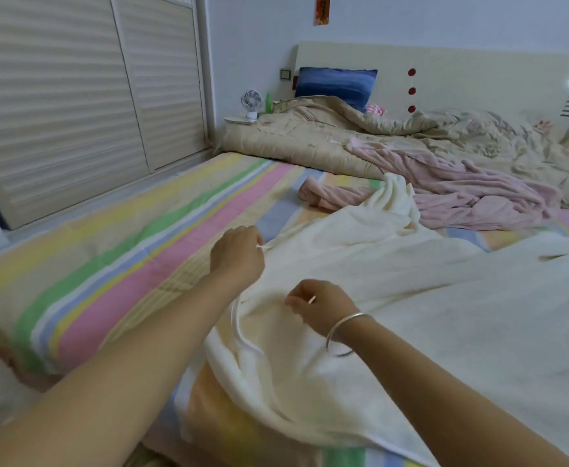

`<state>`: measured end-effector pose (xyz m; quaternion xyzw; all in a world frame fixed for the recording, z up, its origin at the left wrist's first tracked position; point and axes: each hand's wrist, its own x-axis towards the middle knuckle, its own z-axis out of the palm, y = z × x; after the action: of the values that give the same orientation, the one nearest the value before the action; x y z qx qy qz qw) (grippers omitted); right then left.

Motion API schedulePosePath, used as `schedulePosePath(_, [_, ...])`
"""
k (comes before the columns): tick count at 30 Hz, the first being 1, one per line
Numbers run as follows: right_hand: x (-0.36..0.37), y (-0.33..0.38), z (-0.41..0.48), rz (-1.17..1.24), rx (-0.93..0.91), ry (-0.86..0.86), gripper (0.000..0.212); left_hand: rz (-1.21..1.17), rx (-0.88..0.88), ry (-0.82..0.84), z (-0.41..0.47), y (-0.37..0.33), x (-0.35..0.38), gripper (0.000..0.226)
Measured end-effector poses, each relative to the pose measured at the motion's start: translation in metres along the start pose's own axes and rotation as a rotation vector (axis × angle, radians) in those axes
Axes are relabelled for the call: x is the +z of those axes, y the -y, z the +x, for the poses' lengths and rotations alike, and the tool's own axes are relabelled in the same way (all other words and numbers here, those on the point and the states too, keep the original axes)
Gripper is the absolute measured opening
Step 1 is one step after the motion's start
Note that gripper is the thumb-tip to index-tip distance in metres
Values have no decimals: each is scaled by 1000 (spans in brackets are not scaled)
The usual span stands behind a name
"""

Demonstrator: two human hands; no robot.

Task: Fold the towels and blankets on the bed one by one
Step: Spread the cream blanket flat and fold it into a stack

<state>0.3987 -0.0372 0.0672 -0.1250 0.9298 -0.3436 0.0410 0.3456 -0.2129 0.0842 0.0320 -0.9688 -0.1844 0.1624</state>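
Note:
A large cream blanket [394, 281] lies rumpled across the near right of the striped bed [124, 251]. My left hand [237, 256] pinches the blanket's left edge, lifting a small fold. Lower down, my right hand [320, 306], with a silver bangle on the wrist, pinches the same blanket. A pink fleece blanket [461, 193] lies crumpled beyond the cream one. A beige quilt [343, 136] is bunched up near the headboard.
A blue pillow [335, 84] leans on the headboard [478, 72]. A small white fan [252, 102] and a green bottle [268, 102] stand on the nightstand. Louvred wardrobe doors [74, 96] run along the left of the bed.

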Motion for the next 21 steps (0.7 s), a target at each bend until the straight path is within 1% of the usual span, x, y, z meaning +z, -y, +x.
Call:
schedulePosePath(2, [-7, -5, 30, -51, -6, -110, 10, 46, 30, 14, 27, -6, 16, 28])
schedulePosePath(3, [-10, -7, 44, -67, -17, -144, 12, 79, 40, 55, 41, -9, 24, 29])
schedulePosePath(7, [-15, -14, 74, -89, -73, -230, 20, 180, 140, 355, 69, -8, 58, 23])
schedulePosePath(8, [-13, -15, 78, -107, -84, -233, 20, 192, 173, 381, 68, -6, 65, 20])
schedulePosePath(9, [-9, -16, 84, -124, -92, -231, 21, 188, 190, 372, 66, -2, 69, 20])
schedulePosePath(11, [-4, -14, 92, -139, -104, -248, 21, 149, 173, 284, 63, 11, 63, 24])
schedulePosePath(13, [5, -2, 105, -140, -126, -285, 22, 183, 89, 140, 65, 41, 40, 36])
schedulePosePath(15, [14, 13, 115, -147, -144, -299, 22, 222, -69, 6, 64, 87, 11, 46])
schedulePosePath(16, [18, 21, 119, -158, -149, -300, 23, 250, -161, -33, 61, 113, -3, 46])
schedulePosePath(18, [30, 37, 128, -185, -167, -293, 24, 318, -357, -51, 50, 169, -27, 42])
schedulePosePath(20, [45, 55, 136, -201, -184, -271, 25, 329, -533, 21, 33, 218, -46, 45])
schedulePosePath(21, [51, 61, 139, -213, -188, -255, 25, 311, -590, 79, 26, 235, -49, 50])
